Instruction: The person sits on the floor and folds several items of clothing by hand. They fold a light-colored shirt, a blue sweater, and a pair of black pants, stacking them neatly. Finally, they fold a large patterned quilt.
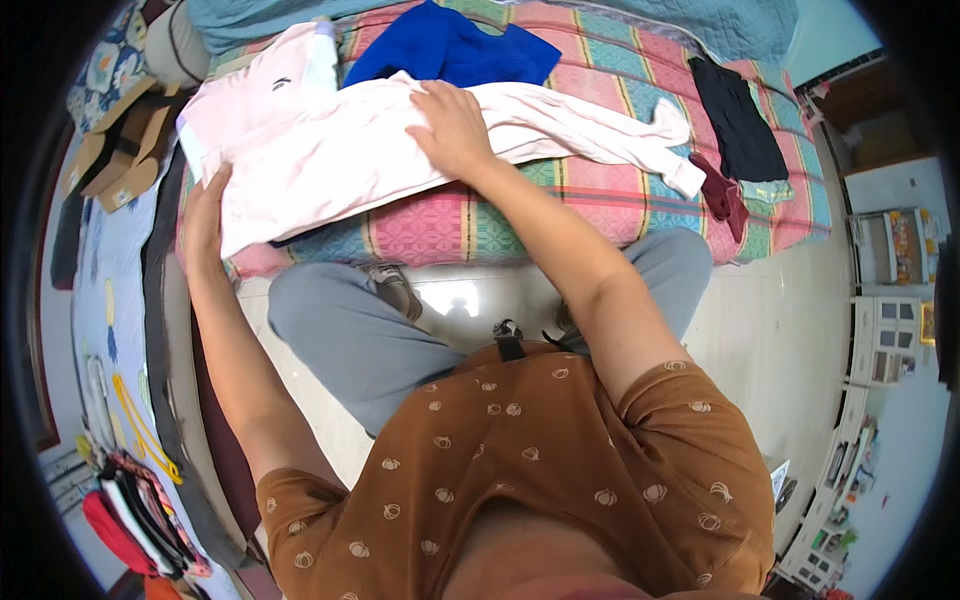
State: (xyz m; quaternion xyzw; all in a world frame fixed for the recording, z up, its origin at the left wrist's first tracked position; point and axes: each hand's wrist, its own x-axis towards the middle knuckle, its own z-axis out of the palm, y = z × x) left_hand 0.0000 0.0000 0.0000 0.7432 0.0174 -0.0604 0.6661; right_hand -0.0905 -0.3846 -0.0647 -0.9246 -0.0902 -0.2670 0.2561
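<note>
A pale pink garment (320, 175) lies spread across the patterned bed cover, with two long narrow limbs reaching right to cuffs. Whether these are sleeves or trouser legs I cannot tell. At its left end, my left hand (205, 220) pinches the edge between thumb and fingers. My right hand (450, 130) rests palm down on the upper middle of the cloth, fingers apart. Under its upper left part shows a pink printed piece of clothing (265, 85). Just beyond it sits a bright blue garment (450, 50), partly covered.
Black folded clothing (738, 120) and a dark red cloth item (722, 195) lie at the right of the bed cover (600, 215). An opened cardboard box (125, 150) stands at the left. Hanging clothes (140, 515) are at lower left, white cabinets (885, 340) at right.
</note>
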